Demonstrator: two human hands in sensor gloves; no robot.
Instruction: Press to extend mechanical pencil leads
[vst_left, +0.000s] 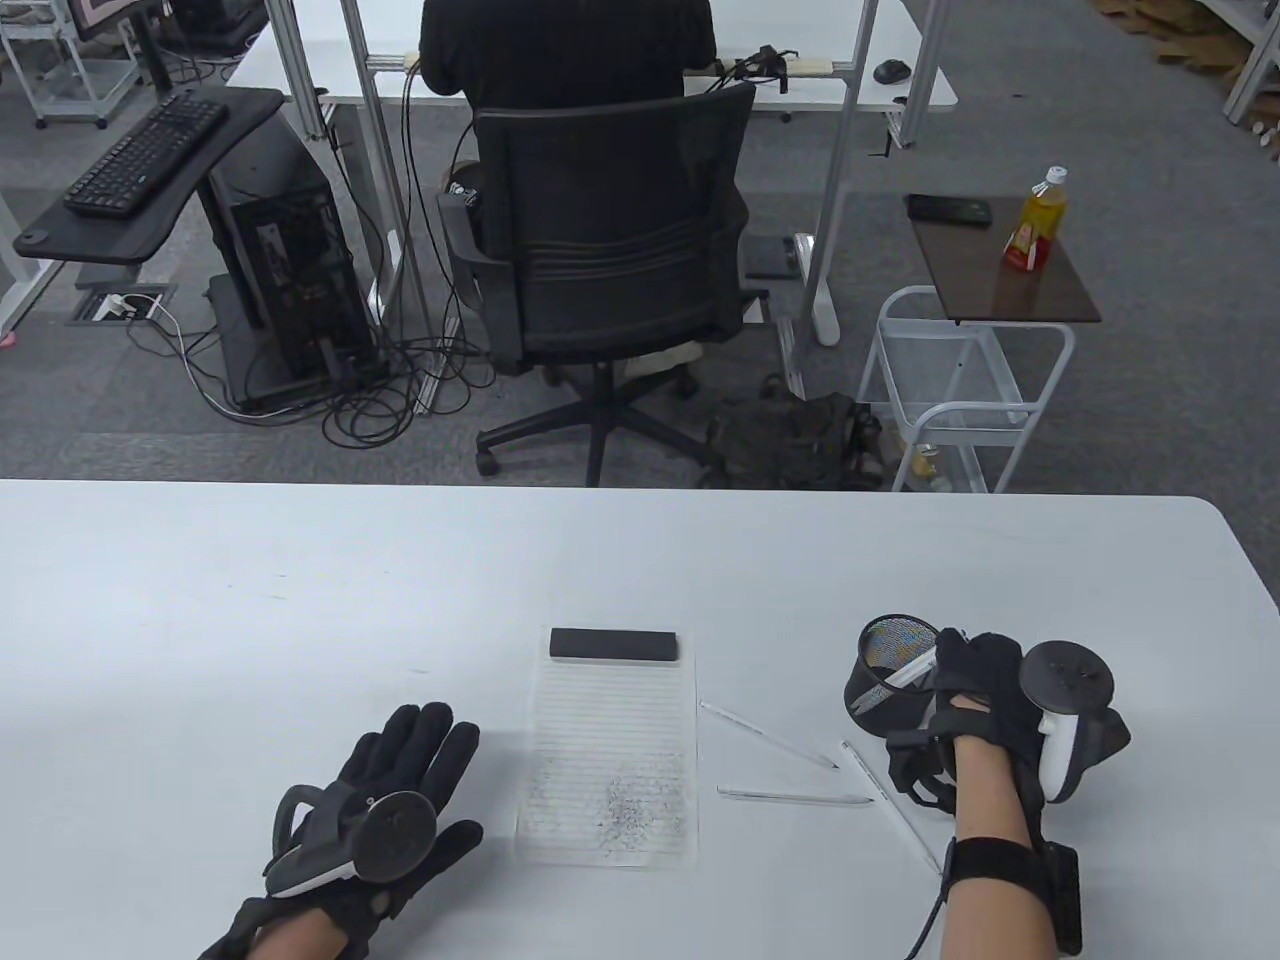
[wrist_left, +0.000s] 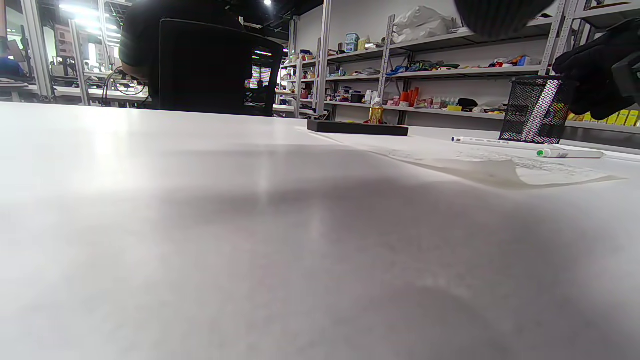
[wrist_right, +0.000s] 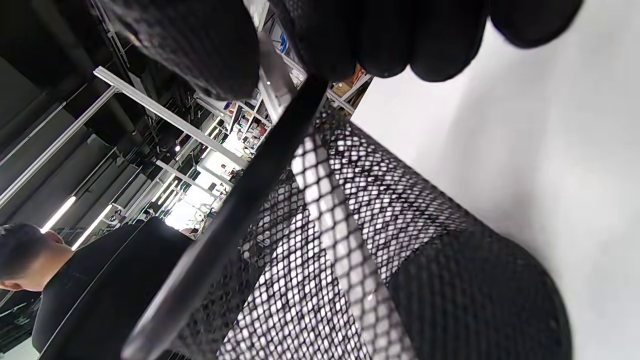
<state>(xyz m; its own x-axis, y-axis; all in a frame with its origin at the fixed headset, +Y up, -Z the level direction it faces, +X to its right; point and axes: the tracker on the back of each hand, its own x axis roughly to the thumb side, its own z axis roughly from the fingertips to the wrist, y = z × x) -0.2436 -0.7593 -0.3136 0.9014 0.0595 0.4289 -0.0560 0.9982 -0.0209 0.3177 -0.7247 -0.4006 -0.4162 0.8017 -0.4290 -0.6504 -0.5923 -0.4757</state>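
No writing can be read on any pencil; the print along one barrel in the left wrist view is too small. The paper (vst_left: 607, 748) lies mid-surface, scribbled at its near end, a black bar (vst_left: 613, 643) on its far edge. Three white pencils (vst_left: 795, 797) lie right of it, well in from the surface's (vst_left: 200, 600) edges, with bare surface far and left of them. A fourth pencil (vst_left: 912, 675) stands slanted in the mesh cup (vst_left: 885, 680), far right of the loose ones. The right hand (vst_left: 975, 700) holds that pencil's top, fingers (wrist_right: 380, 35) together on it over the cup rim. The left hand (vst_left: 385, 800) rests flat on the surface left of the paper, fingers apart.
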